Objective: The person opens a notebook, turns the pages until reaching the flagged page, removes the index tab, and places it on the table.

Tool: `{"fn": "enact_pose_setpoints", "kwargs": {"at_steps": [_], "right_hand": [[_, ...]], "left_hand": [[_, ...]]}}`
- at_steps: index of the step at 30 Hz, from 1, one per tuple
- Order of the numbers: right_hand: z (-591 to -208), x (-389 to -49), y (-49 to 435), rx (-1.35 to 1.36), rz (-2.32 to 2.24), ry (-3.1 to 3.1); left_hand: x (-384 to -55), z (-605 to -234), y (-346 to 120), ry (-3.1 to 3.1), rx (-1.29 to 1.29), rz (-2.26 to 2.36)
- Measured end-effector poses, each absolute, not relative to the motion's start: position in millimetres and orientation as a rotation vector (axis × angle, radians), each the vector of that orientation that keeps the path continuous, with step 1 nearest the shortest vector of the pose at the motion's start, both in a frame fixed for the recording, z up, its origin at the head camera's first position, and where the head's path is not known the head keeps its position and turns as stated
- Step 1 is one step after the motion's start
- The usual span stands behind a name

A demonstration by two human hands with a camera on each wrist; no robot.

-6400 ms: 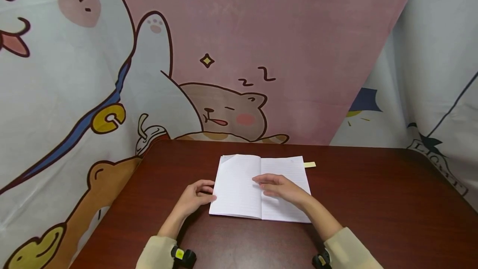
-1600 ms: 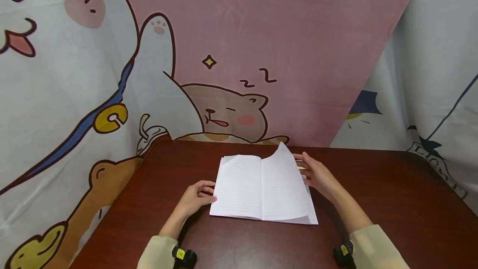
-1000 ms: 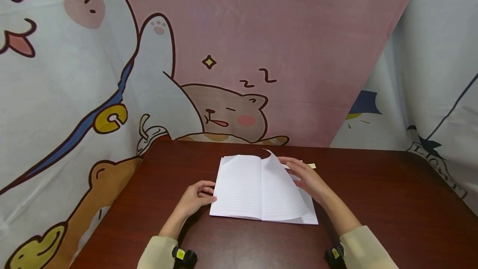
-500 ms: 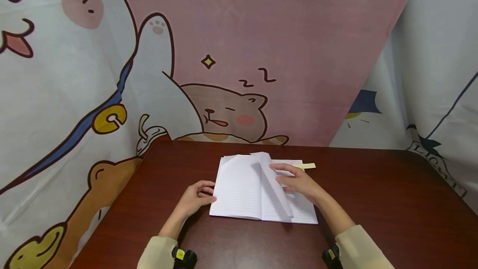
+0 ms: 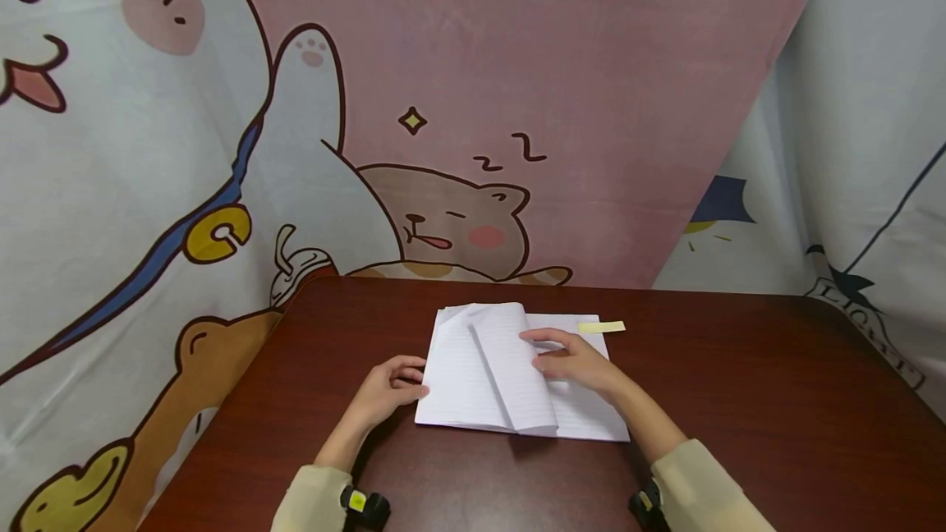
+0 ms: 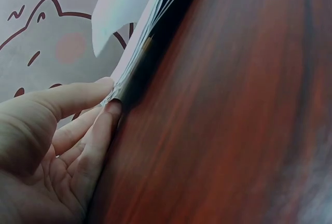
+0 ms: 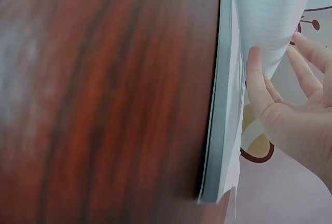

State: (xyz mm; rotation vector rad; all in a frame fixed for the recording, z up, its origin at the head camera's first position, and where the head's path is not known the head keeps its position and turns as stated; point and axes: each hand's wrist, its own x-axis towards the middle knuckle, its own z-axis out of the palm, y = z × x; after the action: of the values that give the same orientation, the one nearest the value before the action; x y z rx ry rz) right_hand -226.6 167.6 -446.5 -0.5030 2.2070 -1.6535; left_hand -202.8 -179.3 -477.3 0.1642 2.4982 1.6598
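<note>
An opened notebook (image 5: 458, 384) with white lined pages lies on the table. One loose page (image 5: 517, 376) stands curled over the middle fold, its free edge leaning to the left. My left hand (image 5: 388, 392) holds the notebook's left edge; in the left wrist view the thumb (image 6: 93, 95) is on top and fingers are beneath. My right hand (image 5: 580, 364) touches the curled page from its right side, fingers extended. In the right wrist view the thumb (image 7: 255, 73) is against the page and the fingers are spread apart from it.
A pale yellow tab (image 5: 602, 327) sticks out past the notebook's upper right edge. The dark red-brown table (image 5: 739, 401) reaches back to a cartoon-printed cloth (image 5: 591, 105). Each wrist wears a small black camera (image 5: 365, 507).
My right hand has moved left, carrying the page from the right side over the middle fold. The yellow tab shows more fully. My left hand has stayed at the notebook's left edge.
</note>
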Motion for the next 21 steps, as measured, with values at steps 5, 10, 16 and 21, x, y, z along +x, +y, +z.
{"fn": "enact_pose_setpoints", "kwargs": {"at_steps": [5, 10, 16, 21], "right_hand": [[-449, -228, 159, -0.570, -1.642, 2.211], [-449, -228, 153, -0.587, -1.609, 2.231], [-449, -227, 148, -0.599, -1.615, 2.239], [-449, -227, 142, -0.599, -1.618, 2.238]], "left_hand": [[-202, -476, -178, 2.477, 0.149, 1.682], [-202, -476, -178, 2.447, 0.152, 1.708], [-200, -472, -177, 2.460, 0.154, 1.696], [-202, -476, -178, 2.471, 0.150, 1.693]]}}
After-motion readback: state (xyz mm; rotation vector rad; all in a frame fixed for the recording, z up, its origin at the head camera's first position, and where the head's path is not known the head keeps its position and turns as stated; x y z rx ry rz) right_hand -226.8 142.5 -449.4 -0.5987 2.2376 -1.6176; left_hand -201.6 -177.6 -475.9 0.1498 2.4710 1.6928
